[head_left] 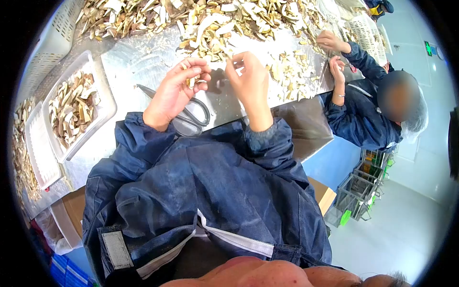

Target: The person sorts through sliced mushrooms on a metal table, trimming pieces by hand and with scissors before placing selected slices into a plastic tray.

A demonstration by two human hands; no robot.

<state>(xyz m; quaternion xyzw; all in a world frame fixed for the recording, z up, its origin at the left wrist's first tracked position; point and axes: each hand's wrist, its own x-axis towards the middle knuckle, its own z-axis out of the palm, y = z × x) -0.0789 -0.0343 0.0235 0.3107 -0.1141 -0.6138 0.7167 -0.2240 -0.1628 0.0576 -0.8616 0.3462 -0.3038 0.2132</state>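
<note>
My left hand [174,91] is closed, palm up, around a slice of dried mushroom [192,81] that shows between the fingers. To its right, my right hand [252,86] is raised with thumb and fingers curled in a pinch. Whatever sits between those fingertips is too small to make out. Under my left wrist lies a pair of scissors [193,117] on the metal table [129,62], blade pointing left, handles near my jacket. Just beyond both hands, a big heap of dried mushroom slices [215,33] spreads over the table.
On the left, a clear plastic tub [107,103] holds mushroom slices, beside a white tray [40,162] and a perforated white basket [60,28]. Small mushroom pieces [289,71] lie to the right. A co-worker [366,115] works at the table's right end, near another white basket [366,33].
</note>
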